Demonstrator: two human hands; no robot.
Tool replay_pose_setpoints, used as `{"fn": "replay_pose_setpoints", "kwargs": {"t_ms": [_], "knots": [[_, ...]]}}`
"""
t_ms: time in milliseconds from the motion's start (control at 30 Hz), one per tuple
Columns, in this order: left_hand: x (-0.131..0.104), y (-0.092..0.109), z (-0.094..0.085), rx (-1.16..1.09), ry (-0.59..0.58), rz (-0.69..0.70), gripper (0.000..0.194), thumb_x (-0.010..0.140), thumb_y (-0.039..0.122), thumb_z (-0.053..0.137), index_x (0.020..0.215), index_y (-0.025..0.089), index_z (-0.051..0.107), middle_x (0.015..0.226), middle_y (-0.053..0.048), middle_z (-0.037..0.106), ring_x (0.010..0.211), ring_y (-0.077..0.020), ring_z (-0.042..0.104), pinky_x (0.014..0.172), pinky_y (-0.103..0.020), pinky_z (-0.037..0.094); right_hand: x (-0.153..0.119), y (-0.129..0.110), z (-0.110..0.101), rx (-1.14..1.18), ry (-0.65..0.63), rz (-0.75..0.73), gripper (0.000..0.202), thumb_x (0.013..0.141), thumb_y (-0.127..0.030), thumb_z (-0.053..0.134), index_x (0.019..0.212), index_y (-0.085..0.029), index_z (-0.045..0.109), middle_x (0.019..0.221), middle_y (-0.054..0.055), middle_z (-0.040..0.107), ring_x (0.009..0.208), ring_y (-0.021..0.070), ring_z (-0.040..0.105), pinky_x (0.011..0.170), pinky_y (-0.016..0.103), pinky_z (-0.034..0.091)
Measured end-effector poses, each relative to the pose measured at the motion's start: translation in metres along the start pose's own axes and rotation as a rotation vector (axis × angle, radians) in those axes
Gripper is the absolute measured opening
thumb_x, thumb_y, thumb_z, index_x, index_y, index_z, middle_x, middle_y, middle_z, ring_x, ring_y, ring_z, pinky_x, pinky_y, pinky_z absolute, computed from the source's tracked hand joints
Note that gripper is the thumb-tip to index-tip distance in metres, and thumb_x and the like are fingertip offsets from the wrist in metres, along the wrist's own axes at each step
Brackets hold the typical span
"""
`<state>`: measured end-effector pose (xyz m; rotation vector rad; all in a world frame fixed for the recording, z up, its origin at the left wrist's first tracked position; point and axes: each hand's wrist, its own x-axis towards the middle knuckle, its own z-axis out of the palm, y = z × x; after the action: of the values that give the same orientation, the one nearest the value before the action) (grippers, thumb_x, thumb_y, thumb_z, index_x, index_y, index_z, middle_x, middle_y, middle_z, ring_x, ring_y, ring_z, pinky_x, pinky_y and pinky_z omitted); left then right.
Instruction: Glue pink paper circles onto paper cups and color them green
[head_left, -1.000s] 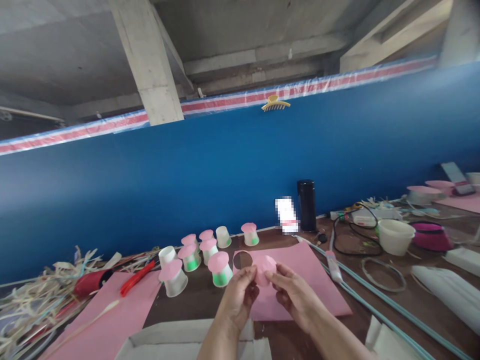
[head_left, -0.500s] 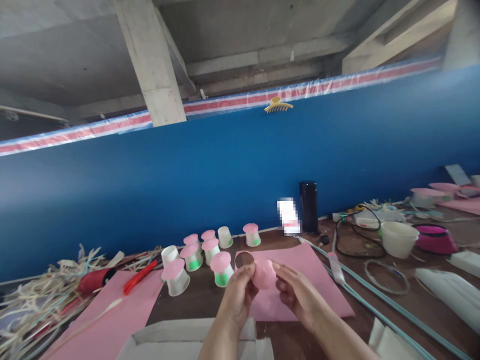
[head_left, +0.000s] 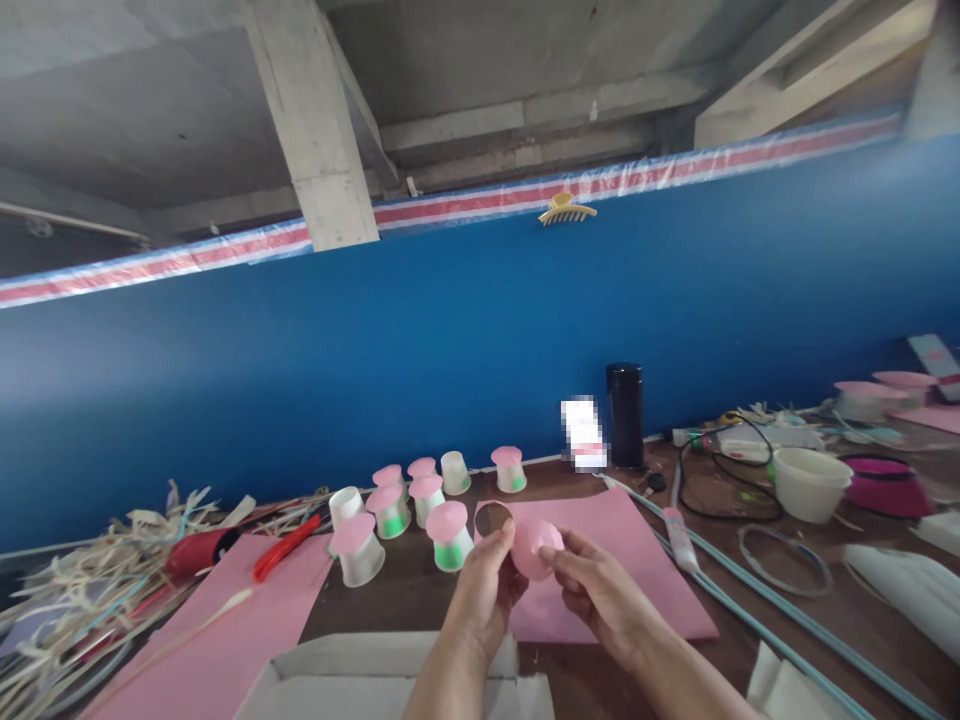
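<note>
Between my two hands is a thin, rounded pink disc (head_left: 534,552), held up over a pink sheet (head_left: 637,560). My left hand (head_left: 491,575) pinches its left edge between thumb and fingers. On the right, the thumb and index finger of my right hand (head_left: 589,580) press on the disc's right side. A dark round hole (head_left: 493,518) shows in the sheet's far left corner, just beyond my left thumb. Left of my hands stand several upturned white cups, many topped with pink discs like the cup (head_left: 450,555) nearest my left hand.
A white open box (head_left: 360,655) lies at the near edge. Red-handled scissors or a similar tool (head_left: 287,548) and pale strips (head_left: 97,590) are at left. A black flask (head_left: 625,415) stands at the back; pale blue cords (head_left: 780,625) and a white bowl (head_left: 810,485) are at right.
My right thumb and fingers have shifted from the disc's upper right edge onto its face. The disc is still between both hands. The whole view has moved slightly.
</note>
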<state>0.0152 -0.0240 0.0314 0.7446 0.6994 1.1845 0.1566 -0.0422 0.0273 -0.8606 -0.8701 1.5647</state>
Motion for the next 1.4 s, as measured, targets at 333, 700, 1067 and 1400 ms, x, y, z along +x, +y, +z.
{"fn": "replay_pose_setpoints", "kwargs": {"t_ms": [333,700,1067,1400], "knots": [[0.005,-0.011,-0.005,0.000,-0.045,-0.009,0.028,0.067,0.031,0.077,0.086,0.014,0.064,0.080,-0.002,0.062,0.070,-0.0083,0.054,0.061,-0.018,0.038,0.006,0.003,-0.007,0.044,0.102,-0.019,0.043,0.069,-0.038,0.075,0.105,-0.019,0.059,0.059,-0.007,0.037,0.049,0.0037,0.030,0.041,0.013,0.020],[0.026,-0.033,-0.013,-0.181,0.030,0.081,0.039,0.060,0.038,0.081,0.072,0.013,0.054,0.066,0.002,0.050,0.054,-0.0041,0.040,0.049,-0.016,0.028,0.041,-0.043,0.010,-0.214,0.280,-0.389,0.040,0.075,-0.044,0.066,0.106,-0.020,0.061,0.084,0.001,0.058,0.051,0.0048,0.038,0.039,0.018,0.025],[0.047,-0.054,-0.012,-0.093,0.227,0.055,0.053,0.044,0.048,0.084,0.060,0.018,0.044,0.052,0.008,0.040,0.046,-0.0045,0.034,0.048,-0.019,0.029,0.172,-0.060,0.114,-1.070,0.072,-0.268,0.024,0.088,-0.033,0.057,0.104,-0.016,0.061,0.102,0.004,0.063,0.086,0.0147,0.061,0.076,0.033,0.051],[0.042,-0.044,-0.005,0.047,0.249,0.017,0.029,0.054,0.036,0.075,0.053,0.019,0.051,0.044,0.003,0.042,0.047,-0.0125,0.044,0.050,-0.026,0.035,0.243,-0.020,0.125,-1.566,0.131,0.003,0.036,0.089,-0.034,0.055,0.120,-0.017,0.053,0.120,0.008,0.056,0.101,0.0198,0.058,0.084,0.041,0.050]]}}
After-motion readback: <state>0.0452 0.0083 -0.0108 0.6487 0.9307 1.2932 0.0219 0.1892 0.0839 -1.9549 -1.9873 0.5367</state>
